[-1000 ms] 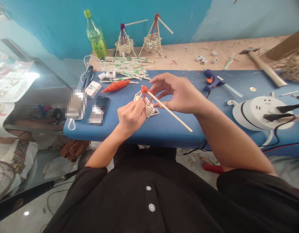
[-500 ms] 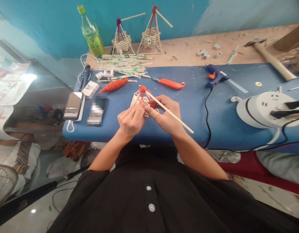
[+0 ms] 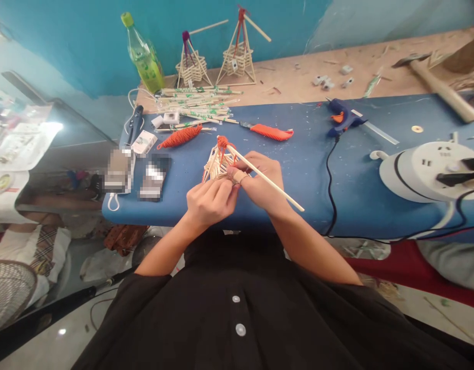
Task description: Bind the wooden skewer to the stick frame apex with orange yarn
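Observation:
A small stick model (image 3: 216,159) with orange yarn wound round its peak sits near the front of the blue table (image 3: 306,169). A long wooden stick (image 3: 271,182) slants out from that peak toward me. My left hand (image 3: 210,201) is closed, its fingertips pinching at the model's near side. My right hand (image 3: 260,184) is curled round the model's base just under the long stick, a ring on one finger. What the left fingertips pinch is too small to name.
A skein of orange yarn (image 3: 182,136), an orange-handled knife (image 3: 270,133), a blue glue gun (image 3: 342,115) and a white power strip reel (image 3: 433,169) lie on the table. Two finished stick models (image 3: 237,51), a green bottle (image 3: 142,51), loose sticks (image 3: 198,103) and a hammer (image 3: 433,77) stand behind.
My right hand has come back from beyond the model to its near side, uncovering the orange-handled knife. Both hands now meet at the model's base.

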Tool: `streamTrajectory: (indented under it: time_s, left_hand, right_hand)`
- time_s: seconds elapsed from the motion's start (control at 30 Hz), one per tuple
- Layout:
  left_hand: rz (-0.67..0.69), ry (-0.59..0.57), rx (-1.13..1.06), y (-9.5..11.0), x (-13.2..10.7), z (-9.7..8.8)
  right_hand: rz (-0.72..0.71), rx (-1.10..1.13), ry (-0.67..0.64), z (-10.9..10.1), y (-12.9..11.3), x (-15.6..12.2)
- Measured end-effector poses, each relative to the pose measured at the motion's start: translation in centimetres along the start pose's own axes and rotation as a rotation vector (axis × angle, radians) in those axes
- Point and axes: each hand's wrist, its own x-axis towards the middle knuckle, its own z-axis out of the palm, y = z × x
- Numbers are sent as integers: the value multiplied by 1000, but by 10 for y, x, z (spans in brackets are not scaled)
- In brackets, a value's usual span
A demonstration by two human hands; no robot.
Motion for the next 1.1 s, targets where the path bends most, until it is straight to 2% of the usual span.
streamTrajectory:
  time_s: [0.07,0.17,0.23,0.33,0.43,0.5,0.6,0.8,0.97,1.1]
  left_hand:
    - [-56,14,-85,-10,12,-16]
    - [-205,74,-191,-31,43,-35]
    - [-182,60,-267,-44,67,-40]
    - [-121,-216,-403,-60,96,-35]
    - [-82,-481,-488,-68,113,-26]
    - [-87,-593,-518,-70,118,-24]
    - [-118,-668,-558,-70,123,-28]
    - [-194,-630,-635,-75,117,-28]
    - [-170,-559,-807,-82,105,-15]
    - [-129,-419,-899,-84,97,-4]
  right_hand:
    - [-2,5,-7,-1,1,1]
    - [0,2,-41,-3,1,3]
    - [4,7,-64,-6,1,3]
    - [-2,20,-93,-9,0,4]
    - [-3,36,-111,-11,1,4]
    - [11,52,-119,-13,2,5]
    - [42,96,-154,-22,1,8]
    - [287,258,-275,-49,-7,17]
    - [325,271,-313,-56,2,34]
    - [333,294,-320,-55,5,43]
